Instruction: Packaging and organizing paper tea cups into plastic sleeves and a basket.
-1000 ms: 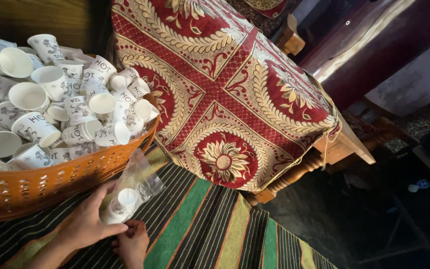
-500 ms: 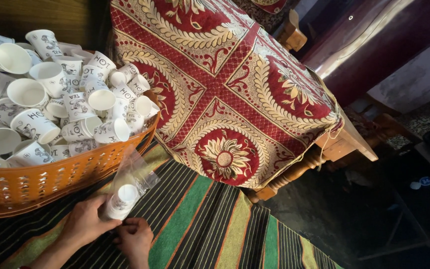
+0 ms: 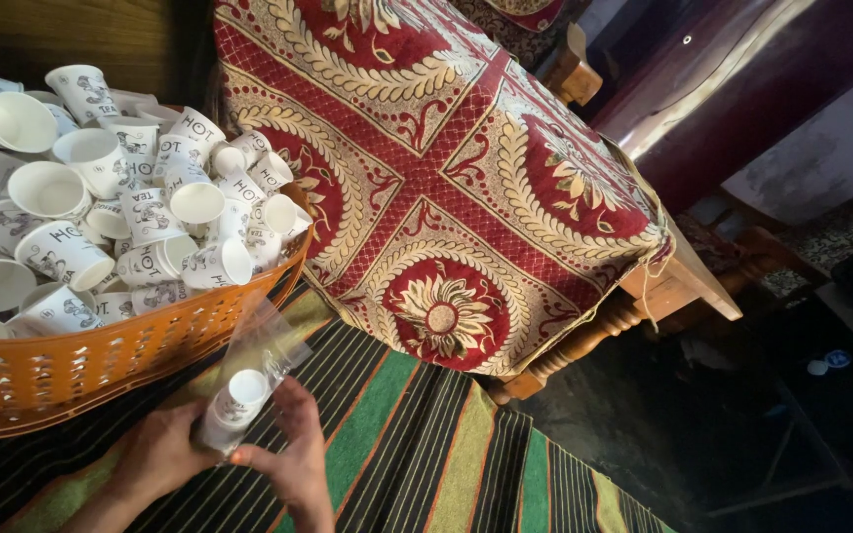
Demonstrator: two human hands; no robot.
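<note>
While the head camera looked down, both hands worked just below the orange basket (image 3: 81,365), which served as the landmark for everything else. The left hand (image 3: 155,459) curled its fingers around the lower end of a clear plastic sleeve (image 3: 249,370) that held a stack of white paper cups (image 3: 239,395), and the right hand (image 3: 293,459) pinched the sleeve from the other side, thumb and fingertips pressed against the plastic. That sleeve leaned up against the basket's near rim, its open end loose and crumpled. Inside the basket lay a heap of loose printed paper cups (image 3: 120,212), far more than the sleeve held, so most of the bagging appeared undone. Under the basket ran a green striped cloth (image 3: 417,444); to its right stood a wooden table (image 3: 683,286) draped in a red patterned cloth (image 3: 446,178).
</note>
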